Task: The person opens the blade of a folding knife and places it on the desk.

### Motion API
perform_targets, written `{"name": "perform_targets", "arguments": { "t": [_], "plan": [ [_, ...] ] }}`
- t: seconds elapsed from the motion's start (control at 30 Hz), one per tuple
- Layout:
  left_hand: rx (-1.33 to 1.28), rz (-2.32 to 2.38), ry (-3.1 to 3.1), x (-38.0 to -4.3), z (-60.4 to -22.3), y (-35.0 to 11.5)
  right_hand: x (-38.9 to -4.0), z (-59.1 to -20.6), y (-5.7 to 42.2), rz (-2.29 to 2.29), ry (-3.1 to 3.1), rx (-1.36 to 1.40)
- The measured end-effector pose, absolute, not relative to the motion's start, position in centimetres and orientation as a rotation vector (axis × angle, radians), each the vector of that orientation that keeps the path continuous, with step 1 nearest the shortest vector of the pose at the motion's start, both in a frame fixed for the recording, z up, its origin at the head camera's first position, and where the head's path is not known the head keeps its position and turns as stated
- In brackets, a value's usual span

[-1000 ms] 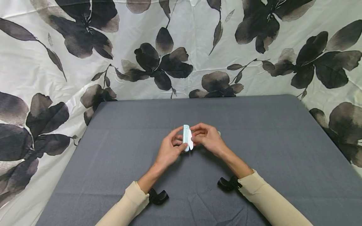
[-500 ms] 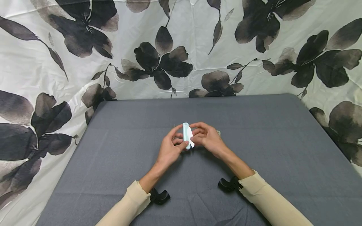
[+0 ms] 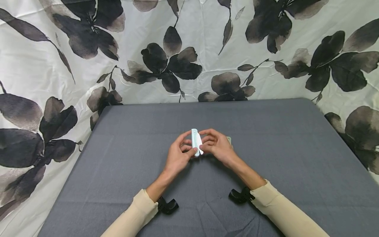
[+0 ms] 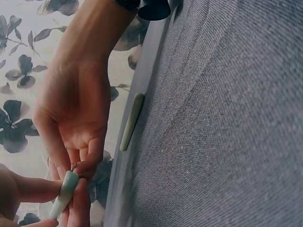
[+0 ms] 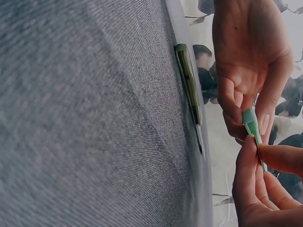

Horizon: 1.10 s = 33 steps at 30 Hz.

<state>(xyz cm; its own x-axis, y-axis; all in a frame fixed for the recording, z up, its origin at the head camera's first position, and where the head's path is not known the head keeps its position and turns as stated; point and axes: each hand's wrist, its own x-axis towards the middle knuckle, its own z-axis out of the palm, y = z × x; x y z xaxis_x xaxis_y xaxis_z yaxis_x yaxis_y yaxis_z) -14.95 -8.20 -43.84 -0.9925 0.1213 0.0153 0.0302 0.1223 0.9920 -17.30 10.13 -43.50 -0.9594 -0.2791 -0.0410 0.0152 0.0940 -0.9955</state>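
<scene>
In the head view, a folding knife with a pale blue handle and a white blade is held up near the middle of the table. The blade stands partly folded out, along the handle's right side. My left hand pinches the handle between thumb and fingers. With thumb and fingertips, my right hand pinches the blade, hiding part of it. The right wrist view shows both hands' fingers meeting round the blue-green handle.
A second folding knife with a green handle lies on the grey cloth-covered table; its blade is out. In the head view it is mostly hidden behind my right hand. A floral curtain hangs behind the table.
Both hands have lifted the blue knife slightly up and away, and its blade has tilted a little further from the handle. Over the last half second they stay almost still.
</scene>
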Motion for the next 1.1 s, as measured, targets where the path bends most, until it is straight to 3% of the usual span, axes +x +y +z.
{"name": "perform_targets", "arguments": {
  "t": [1.1],
  "plan": [
    [0.177, 1.988, 2.285, -15.4, -43.2, -8.2, -18.4, -43.1, 12.2, -1.876, 2.206, -0.262]
  ]
}}
